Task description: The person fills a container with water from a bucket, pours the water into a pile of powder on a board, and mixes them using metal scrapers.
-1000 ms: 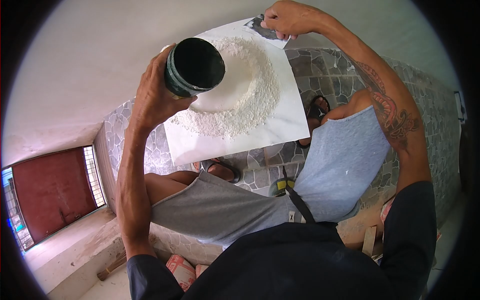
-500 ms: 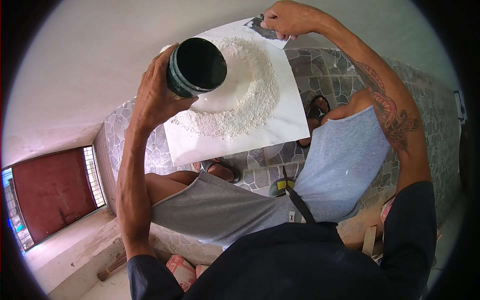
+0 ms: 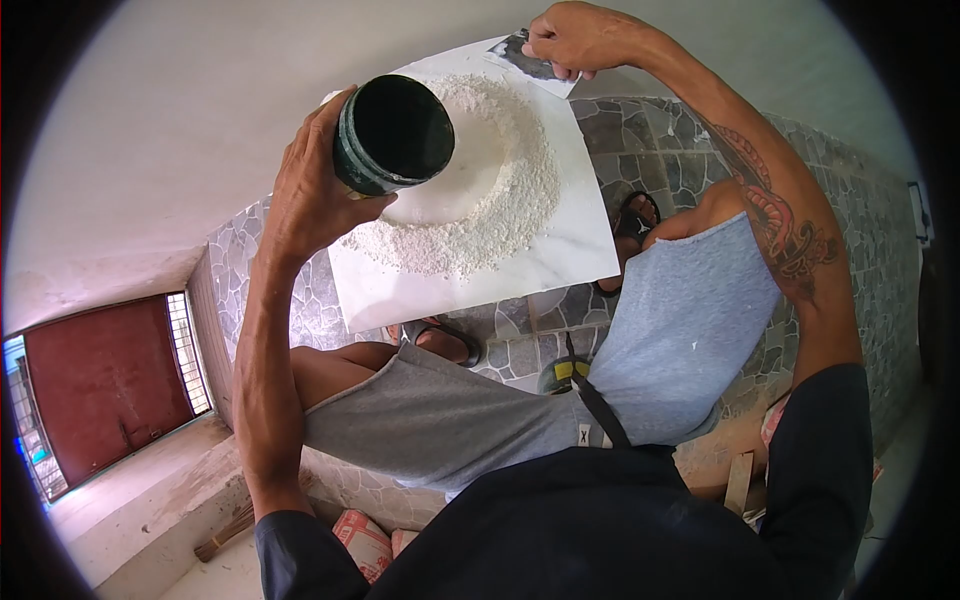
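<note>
your grey shorts were nearest, with a white board beyond them. on the board lay a ring of white powder. your left hand was curled around the left side of a green cup, held above the ring's left part with its mouth toward you. at the board's far right corner, your right hand had its fingers closed on a flat scraper.

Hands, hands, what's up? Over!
Left hand gripping dark-green round container. Right hand holding flat dark-smeared tool. Crumbly white powder ring on white marbled board, partly hidden by container.
</note>
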The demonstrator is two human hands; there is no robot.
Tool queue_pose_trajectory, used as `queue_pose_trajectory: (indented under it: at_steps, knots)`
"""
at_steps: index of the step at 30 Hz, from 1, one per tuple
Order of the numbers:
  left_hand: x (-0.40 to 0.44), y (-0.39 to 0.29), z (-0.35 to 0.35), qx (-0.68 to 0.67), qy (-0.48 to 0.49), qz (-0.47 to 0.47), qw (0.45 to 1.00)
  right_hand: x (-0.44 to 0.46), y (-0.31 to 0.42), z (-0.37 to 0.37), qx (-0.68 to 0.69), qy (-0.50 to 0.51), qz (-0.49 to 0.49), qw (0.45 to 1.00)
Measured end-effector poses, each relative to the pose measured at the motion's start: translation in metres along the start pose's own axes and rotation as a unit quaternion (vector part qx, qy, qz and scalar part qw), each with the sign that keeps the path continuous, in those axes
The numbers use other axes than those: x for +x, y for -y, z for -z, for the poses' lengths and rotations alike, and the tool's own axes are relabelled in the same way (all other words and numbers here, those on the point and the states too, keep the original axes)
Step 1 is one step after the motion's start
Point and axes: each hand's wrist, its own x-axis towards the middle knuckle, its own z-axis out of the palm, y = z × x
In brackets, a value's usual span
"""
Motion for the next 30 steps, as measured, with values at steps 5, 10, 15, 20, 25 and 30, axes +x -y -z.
queue_pose_trajectory:
  at_steps: [5, 10, 15, 20, 25, 30]
  knots:
    - [0.000, 0.001, 0.000, -0.005, -0.005, -0.011, 1.000, 0.002, -0.003, 0.000, -0.004, 0.003, 0.026, 1.000]
    - [0.001, 0.000, 0.001, -0.002, -0.006, -0.013, 1.000, 0.007, -0.007, -0.003, -0.005, 0.001, 0.033, 0.999]
    - [0.001, 0.001, 0.000, -0.033, -0.016, 0.002, 0.999, -0.001, 0.005, 0.001, -0.027, 0.002, -0.013, 1.000]
    - [0.001, 0.003, 0.001, -0.100, -0.039, -0.002, 0.994, 0.010, -0.006, -0.004, -0.032, 0.001, 0.038, 0.999]
    - [0.000, 0.020, 0.001, -0.185, -0.068, 0.010, 0.980, 0.019, -0.013, -0.006, -0.039, -0.008, 0.066, 0.997]
    - [0.002, 0.022, 0.016, -0.216, -0.097, 0.075, 0.969, 0.014, -0.007, -0.005, -0.023, -0.012, 0.055, 0.998]
